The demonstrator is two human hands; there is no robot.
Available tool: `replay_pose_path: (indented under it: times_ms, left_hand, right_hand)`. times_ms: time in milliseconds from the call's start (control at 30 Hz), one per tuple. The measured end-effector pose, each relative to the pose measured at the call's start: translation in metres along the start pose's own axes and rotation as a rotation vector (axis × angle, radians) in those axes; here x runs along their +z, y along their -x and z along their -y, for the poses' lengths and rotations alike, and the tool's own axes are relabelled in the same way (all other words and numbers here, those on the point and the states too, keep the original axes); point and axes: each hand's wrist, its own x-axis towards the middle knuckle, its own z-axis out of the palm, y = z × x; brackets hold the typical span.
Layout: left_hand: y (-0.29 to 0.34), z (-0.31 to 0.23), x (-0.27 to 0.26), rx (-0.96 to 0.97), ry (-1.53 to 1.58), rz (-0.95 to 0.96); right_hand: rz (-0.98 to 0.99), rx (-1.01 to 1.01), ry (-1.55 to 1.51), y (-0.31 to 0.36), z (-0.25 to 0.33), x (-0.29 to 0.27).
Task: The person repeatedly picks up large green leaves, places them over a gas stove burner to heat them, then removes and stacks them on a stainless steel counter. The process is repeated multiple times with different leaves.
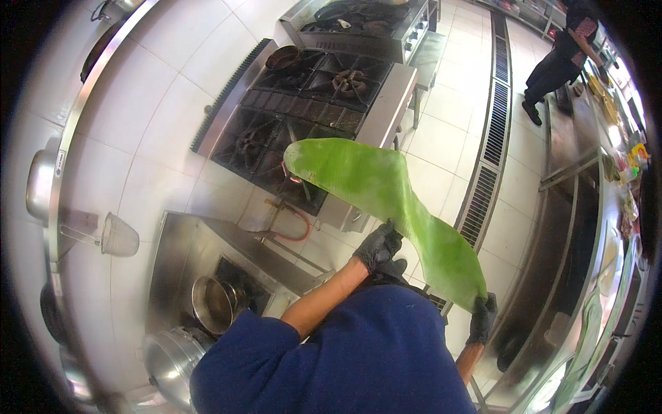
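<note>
A long green banana leaf (372, 179) stretches between my two hands, both in black gloves. My left hand (379, 247) is closed on its lower edge near the middle. At its near right end, my right hand (483, 319) grips the tip. The leaf's far left end extends over the front corner of a black gas stove (303, 103). An orange-red glow (293, 176) shows at the burner just beneath that end. Whether the leaf touches the grate I cannot tell. My fingers are partly hidden by the leaf.
A small pan (283, 58) sits at the stove's back corner. Metal pots (212, 303) stand to my left, and a strainer (119, 236) hangs on the wall. A floor drain grate (493, 131) runs past. Steel shelving (572, 172) lines the right, where another person (560, 58) stands.
</note>
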Motion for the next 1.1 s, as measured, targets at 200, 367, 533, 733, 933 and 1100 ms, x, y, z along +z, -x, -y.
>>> replay_pose_path:
  times_ms: [200, 367, 533, 733, 933, 1100]
  left_hand:
    - [-0.023, 0.001, -0.009, -0.116, 0.123, 0.018]
    - [-0.030, 0.008, 0.018, -0.138, 0.129, 0.111]
    - [-0.037, 0.020, 0.084, -0.153, 0.079, -0.026]
    - [-0.087, 0.014, 0.125, -0.110, -0.559, 0.178]
    - [-0.127, 0.011, 0.171, -0.041, -0.772, 0.610]
    - [-0.217, 0.077, 0.236, -0.522, -0.029, 0.669]
  right_hand:
    - [-0.060, -0.009, 0.079, 0.003, 0.013, -0.010]
    - [-0.103, 0.010, 0.025, 0.000, 0.023, -0.016]
    - [-0.241, 0.080, 0.100, -0.004, 0.026, -0.037]
    - [-0.487, 0.030, -0.052, -0.016, 0.064, -0.067]
    - [-0.763, -0.124, 0.013, 0.020, 0.183, -0.108]
    - [-1.045, -0.065, 0.162, 0.057, 0.231, -0.136]
